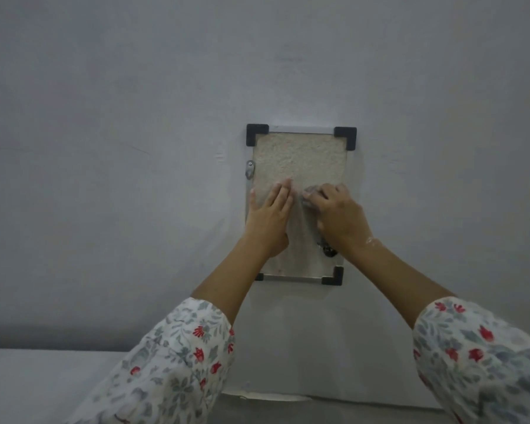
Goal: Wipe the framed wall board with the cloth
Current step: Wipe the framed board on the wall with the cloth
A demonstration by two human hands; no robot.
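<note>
Your left hand (268,214) is lying flat, fingers straight, on the framed wall board (300,160) (long axis running vertically on the wall (104,148)), while your right hand (338,214) is gripping the bunched cloth (311,191) against its right half.

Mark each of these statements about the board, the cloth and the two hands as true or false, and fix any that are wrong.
1. The left hand lies flat on the framed board with straight fingers. True.
2. The cloth is held in the left hand. False: the right hand grips it, bunched under the fingers.
3. Black corner pieces mark the frame's corners. True.
4. The board lies flat on a table. False: it hangs on the grey wall.
5. Both hands are on the upper half of the board. False: they are on the lower half; the upper part is uncovered.
</note>
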